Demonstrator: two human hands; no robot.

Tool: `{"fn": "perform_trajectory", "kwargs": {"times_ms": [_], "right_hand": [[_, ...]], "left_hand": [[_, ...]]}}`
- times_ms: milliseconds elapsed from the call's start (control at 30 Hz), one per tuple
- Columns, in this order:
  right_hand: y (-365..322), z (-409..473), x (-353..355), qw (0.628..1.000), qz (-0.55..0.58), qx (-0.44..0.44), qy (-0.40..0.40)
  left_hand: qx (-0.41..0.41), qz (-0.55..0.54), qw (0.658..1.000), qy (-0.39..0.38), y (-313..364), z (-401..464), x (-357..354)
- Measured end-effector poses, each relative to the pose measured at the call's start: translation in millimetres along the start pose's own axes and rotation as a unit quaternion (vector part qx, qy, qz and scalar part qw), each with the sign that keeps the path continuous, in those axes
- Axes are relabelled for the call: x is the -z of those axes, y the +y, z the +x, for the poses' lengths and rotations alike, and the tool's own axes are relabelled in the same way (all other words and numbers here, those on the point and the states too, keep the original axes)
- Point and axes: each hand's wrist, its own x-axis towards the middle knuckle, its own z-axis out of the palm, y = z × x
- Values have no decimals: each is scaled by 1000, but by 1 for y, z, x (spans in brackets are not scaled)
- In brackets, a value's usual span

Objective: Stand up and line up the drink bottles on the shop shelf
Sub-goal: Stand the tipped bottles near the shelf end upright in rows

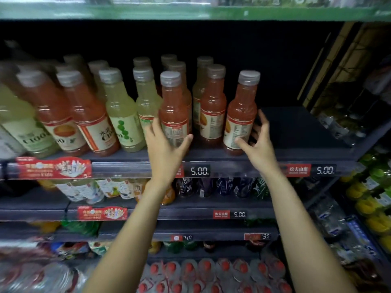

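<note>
Head view
Shelf: a dark grey shop shelf with a price strip along its front edge; its right part is bare.
Bottles: clear plastic drink bottles with grey screw caps stand upright in rows on the left and middle of the shelf, some filled with orange-pink drink, some with pale yellow-green drink; the far left ones are blurred.
Left hand: the left hand reaches up from below to an orange-pink bottle with a white and red label at the front of the middle row. Fingers lie on the label's left side and the thumb on its right — a loose clasp round the lower body; how firmly it presses cannot be told.
Right hand: the right hand is at the rightmost orange-pink bottle, which stands upright at the end of the row beside the bare part. The thumb touches the label's front and the fingers curve round behind its right side — spread wide, cupping rather than clamped.
Price tags: black tags reading 5.00 sit on the strip.
Lower shelves: more bottled drinks, red-capped water bottles at the bottom.
</note>
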Motion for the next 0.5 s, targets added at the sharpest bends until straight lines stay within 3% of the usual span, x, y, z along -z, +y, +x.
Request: {"fn": "perform_trajectory", "kwargs": {"times_ms": [100,167,233,333,500], "right_hand": [[1,0,-12,1000,-6,-4,21],[0,3,-16,998,-26,-7,52],[-2,6,-16,996,-45,-20,70],[-1,10,-16,994,-60,-32,87],[-2,7,-10,995,-41,-32,86]], "left_hand": [[-5,30,998,46,2,-1,-11],[-44,64,996,33,4,1,-15],[-58,64,996,-15,6,5,-17],[-73,-26,989,-126,-1,19,-25],[-30,-207,925,-318,-7,40,-33]]}}
